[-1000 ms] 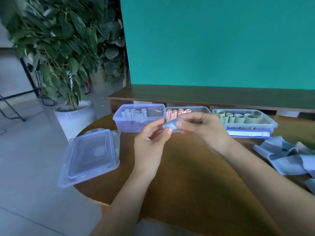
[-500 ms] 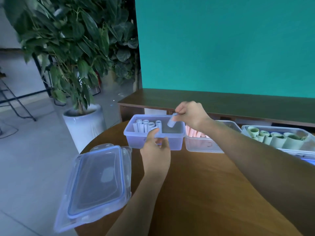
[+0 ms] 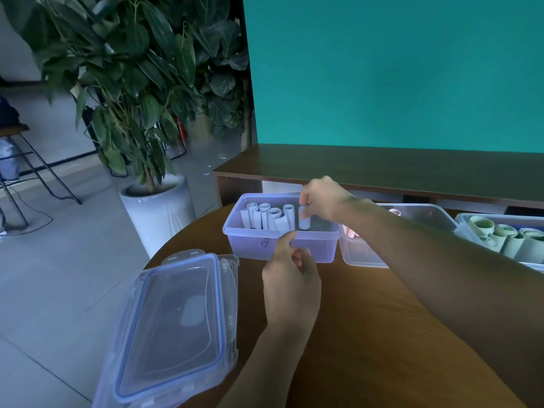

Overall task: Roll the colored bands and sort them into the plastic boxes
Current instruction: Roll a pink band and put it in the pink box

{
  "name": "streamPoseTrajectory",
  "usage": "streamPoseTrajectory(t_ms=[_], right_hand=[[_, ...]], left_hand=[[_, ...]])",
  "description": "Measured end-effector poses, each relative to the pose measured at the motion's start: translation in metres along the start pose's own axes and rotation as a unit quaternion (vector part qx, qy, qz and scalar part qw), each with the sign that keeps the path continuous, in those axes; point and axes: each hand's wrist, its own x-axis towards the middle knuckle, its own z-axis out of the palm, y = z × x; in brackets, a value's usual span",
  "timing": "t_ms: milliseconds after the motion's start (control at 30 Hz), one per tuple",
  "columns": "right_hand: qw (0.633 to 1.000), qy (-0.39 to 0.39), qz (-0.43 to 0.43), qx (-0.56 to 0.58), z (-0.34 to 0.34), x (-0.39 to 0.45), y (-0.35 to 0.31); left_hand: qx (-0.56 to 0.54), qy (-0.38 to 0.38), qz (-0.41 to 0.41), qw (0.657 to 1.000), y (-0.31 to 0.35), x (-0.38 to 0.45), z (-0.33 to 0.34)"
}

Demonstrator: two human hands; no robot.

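Observation:
My right hand [image 3: 322, 198] pinches the top of a rolled blue band [image 3: 304, 218] and holds it upright inside the left plastic box [image 3: 253, 244], just right of several blue rolls [image 3: 266, 216] standing there. My left hand [image 3: 290, 278] rests against the box's front wall, its thumb on the rim and its fingers loosely curled. A middle box [image 3: 365, 256] holds pink rolls, mostly hidden by my right forearm. The right box [image 3: 468, 220] holds several green rolls [image 3: 506, 238].
Stacked clear lids [image 3: 173, 325] with a blue seal lie at the round wooden table's [image 3: 368, 334] left edge, partly overhanging it. A potted plant [image 3: 156, 207] stands on the floor to the left. A low wooden bench [image 3: 382, 169] runs behind the boxes.
My right hand carried the blue roll from in front of me into the left box and lowered it upright. My left hand let go of the roll and went to the box's front.

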Motion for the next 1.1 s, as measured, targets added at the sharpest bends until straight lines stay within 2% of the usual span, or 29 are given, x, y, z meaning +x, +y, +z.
streamPoseTrajectory(t_ms=[767, 1100], right_hand=[[0.998, -0.019, -0.012, -0.057, 0.005, 0.005, -0.005], [1.0, -0.013, 0.001, -0.006, -0.01, -0.005, 0.001]], left_hand=[[0.014, 0.004, 0.008, 1.0, -0.004, -0.002, 0.003], [0.015, 0.009, 0.017, 1.0, -0.007, -0.002, 0.004]])
